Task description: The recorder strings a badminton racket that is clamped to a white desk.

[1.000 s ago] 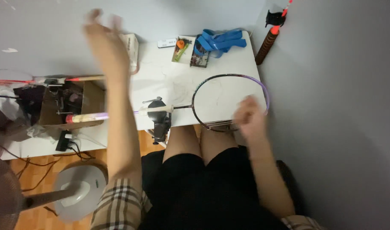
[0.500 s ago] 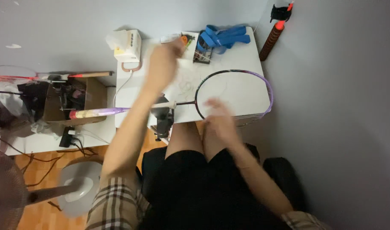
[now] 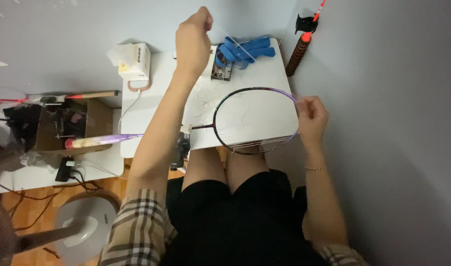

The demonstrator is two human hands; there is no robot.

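Observation:
A badminton racket with a dark and purple frame lies across a small white table, clamped at the shaft by a black vise. A few strings cross the frame's near part. My left hand is raised high over the table's back, fingers pinched on a thin white string that runs down toward the frame's right side. My right hand is at the frame's right edge, fingers pinched on the string there.
A blue strap bundle and a small parts box sit at the table's back. A tissue box stands at the back left. A cardboard box, cables and a fan base lie left. A grey wall stands close on the right.
My left hand swung from far left to above the table's back, drawing the string taut. My right hand moved from the frame's near edge to its right side.

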